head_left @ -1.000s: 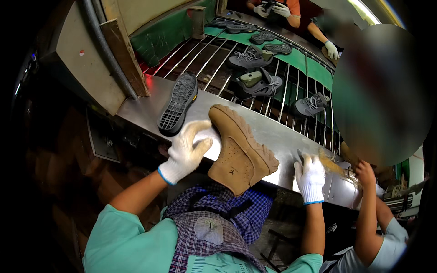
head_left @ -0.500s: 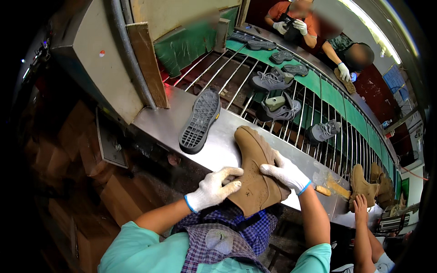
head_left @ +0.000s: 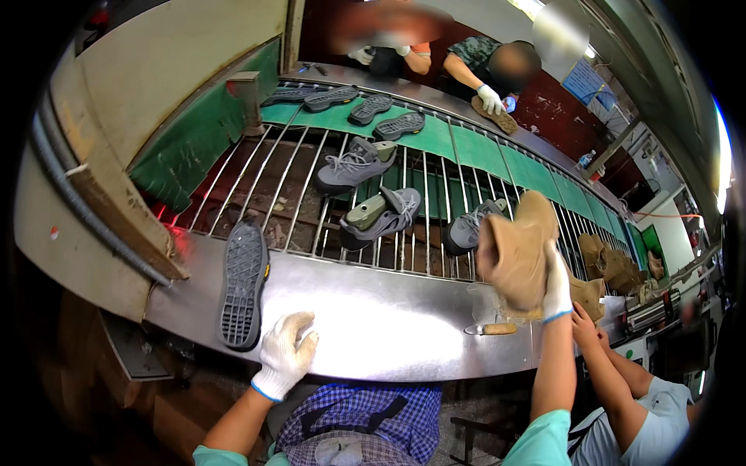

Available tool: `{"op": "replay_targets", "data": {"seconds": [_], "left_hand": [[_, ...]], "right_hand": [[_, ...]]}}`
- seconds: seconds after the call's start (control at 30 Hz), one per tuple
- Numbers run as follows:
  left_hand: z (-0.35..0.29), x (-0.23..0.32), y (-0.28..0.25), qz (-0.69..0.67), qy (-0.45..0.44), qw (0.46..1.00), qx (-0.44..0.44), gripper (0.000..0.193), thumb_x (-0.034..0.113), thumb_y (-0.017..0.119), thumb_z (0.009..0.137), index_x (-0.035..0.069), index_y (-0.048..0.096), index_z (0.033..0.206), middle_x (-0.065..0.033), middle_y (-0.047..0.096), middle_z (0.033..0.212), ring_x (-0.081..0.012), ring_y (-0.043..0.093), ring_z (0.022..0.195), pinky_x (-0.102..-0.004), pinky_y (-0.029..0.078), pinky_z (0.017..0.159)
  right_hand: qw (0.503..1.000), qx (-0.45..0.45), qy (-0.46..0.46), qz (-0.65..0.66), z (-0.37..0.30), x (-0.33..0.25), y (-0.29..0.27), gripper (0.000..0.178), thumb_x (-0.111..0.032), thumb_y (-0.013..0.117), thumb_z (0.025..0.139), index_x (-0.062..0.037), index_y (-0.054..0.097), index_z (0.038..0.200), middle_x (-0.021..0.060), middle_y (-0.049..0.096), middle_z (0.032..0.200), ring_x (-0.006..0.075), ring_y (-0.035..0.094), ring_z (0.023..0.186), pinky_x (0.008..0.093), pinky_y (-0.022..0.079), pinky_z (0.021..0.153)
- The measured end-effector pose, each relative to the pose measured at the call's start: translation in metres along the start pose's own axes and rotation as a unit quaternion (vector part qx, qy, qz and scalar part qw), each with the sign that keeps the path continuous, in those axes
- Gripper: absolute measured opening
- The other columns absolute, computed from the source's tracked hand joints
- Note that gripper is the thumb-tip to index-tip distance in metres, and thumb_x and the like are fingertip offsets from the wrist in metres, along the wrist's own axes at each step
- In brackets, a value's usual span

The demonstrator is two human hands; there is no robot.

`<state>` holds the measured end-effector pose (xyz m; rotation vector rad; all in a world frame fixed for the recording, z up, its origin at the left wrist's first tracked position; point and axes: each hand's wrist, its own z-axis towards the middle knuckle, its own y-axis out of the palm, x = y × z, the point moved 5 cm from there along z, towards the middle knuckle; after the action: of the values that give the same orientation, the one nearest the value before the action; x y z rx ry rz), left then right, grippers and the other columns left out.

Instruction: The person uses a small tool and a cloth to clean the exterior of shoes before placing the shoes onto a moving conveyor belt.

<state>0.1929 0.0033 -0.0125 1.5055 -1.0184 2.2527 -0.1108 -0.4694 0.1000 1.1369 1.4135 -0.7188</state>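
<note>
My right hand (head_left: 557,287), in a white knit glove, grips a tan ankle boot (head_left: 519,260) and holds it up at the right, over the rack's near side. The boot's opening faces left, and the boot is slightly blurred. My left hand (head_left: 288,355), gloved alike, is at the bench's near edge with its fingers loosely bent and apart, holding nothing. Just left of it lies a dark grey shoe sole (head_left: 243,287), tread up, on the metal bench top (head_left: 373,311). A short wooden-handled blade (head_left: 491,329) lies on the bench below the boot.
Beyond the bench, grey lace-up shoes (head_left: 353,165) stand on a rack of metal rods (head_left: 291,194). Several dark soles (head_left: 400,126) lie on a green belt (head_left: 443,144). Two people work across it. At right, a co-worker's hands (head_left: 584,326) touch another tan boot (head_left: 588,295).
My right hand has carried the boot from in front of me up and to the right. My left hand has let go of it and moved left. The view has turned right.
</note>
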Motion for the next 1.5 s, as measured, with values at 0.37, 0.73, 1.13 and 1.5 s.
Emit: {"op": "replay_targets", "data": {"seconds": [0.37,0.73,1.13,1.5], "left_hand": [[0.008,0.014,0.003,0.155,0.099,0.983,0.015,0.028,0.017,0.074,0.089,0.002,0.073,0.113,-0.0198,0.077,0.108,-0.0417,0.074,0.097,-0.0497,0.059,0.085],[0.011,0.014,0.006,0.149,0.108,0.983,-0.002,0.026,0.012,0.075,0.088,-0.001,0.075,0.11,-0.0183,0.077,0.102,-0.0373,0.075,0.091,-0.0462,0.061,0.085],[-0.007,0.107,0.017,-0.409,-0.014,0.912,0.038,0.078,0.028,0.083,0.096,-0.006,0.041,0.152,-0.016,0.063,0.137,-0.0218,0.065,0.121,-0.0384,0.054,0.108],[-0.083,0.081,0.015,-0.499,-0.297,0.81,-0.078,0.046,0.025,0.068,0.107,-0.007,0.055,0.138,-0.008,0.067,0.109,-0.0127,0.07,0.091,-0.0295,0.062,0.079]], "right_hand": [[0.655,0.038,-0.184,-0.732,0.101,0.021,0.121,0.068,-0.055,0.08,0.09,-0.0076,0.064,0.137,0.0269,0.064,0.141,0.0442,0.072,0.117,0.0534,0.058,0.099],[0.774,0.084,-0.278,-0.562,0.037,0.016,0.145,0.042,-0.042,0.075,0.095,-0.0011,0.067,0.103,0.0291,0.075,0.092,0.0516,0.073,0.096,0.0528,0.058,0.088],[0.94,-0.216,-0.137,-0.224,-0.28,0.067,0.216,0.035,-0.022,0.085,0.092,-0.0033,0.055,0.096,0.0042,0.061,0.08,0.0102,0.058,0.06,0.0276,0.05,0.055],[0.98,-0.149,-0.071,-0.115,-0.303,0.113,0.14,0.004,-0.005,0.059,0.108,-0.0026,0.057,0.107,0.0051,0.063,0.077,0.0115,0.065,0.065,0.0258,0.056,0.06]]}}
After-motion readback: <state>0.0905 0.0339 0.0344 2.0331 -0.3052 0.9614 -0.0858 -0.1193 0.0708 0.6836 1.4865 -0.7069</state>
